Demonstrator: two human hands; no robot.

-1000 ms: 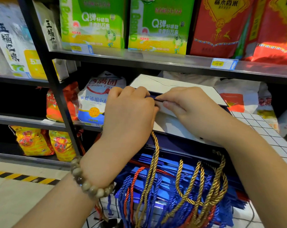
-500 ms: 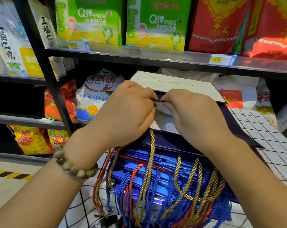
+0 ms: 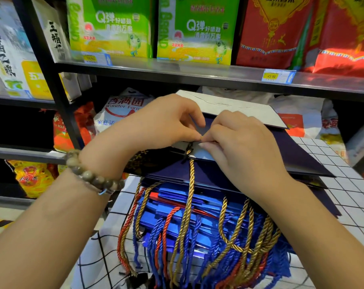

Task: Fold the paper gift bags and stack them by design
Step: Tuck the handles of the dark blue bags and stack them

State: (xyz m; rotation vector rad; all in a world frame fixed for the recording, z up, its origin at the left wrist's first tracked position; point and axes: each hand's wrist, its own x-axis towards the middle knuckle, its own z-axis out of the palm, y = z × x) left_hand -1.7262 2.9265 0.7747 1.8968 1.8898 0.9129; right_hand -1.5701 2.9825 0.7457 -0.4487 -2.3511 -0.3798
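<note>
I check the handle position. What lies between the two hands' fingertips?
In the head view, the gold cord end sits pinched between the left hand and right hand, over the navy bag.

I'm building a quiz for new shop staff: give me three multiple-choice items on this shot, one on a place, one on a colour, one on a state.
1. Where does the navy gift bag lie?
A. on the stack of blue bags
B. on the floor
C. on the top shelf

2. Colour of the cord below the fingertips?
A. green
B. gold
C. white

3. What are the left hand and right hand doing?
A. resting apart
B. one raised
C. pinching together at the bag's edge

A: the blue bags show beneath it. B: twisted gold rope. C: fingertips meet there.
</note>
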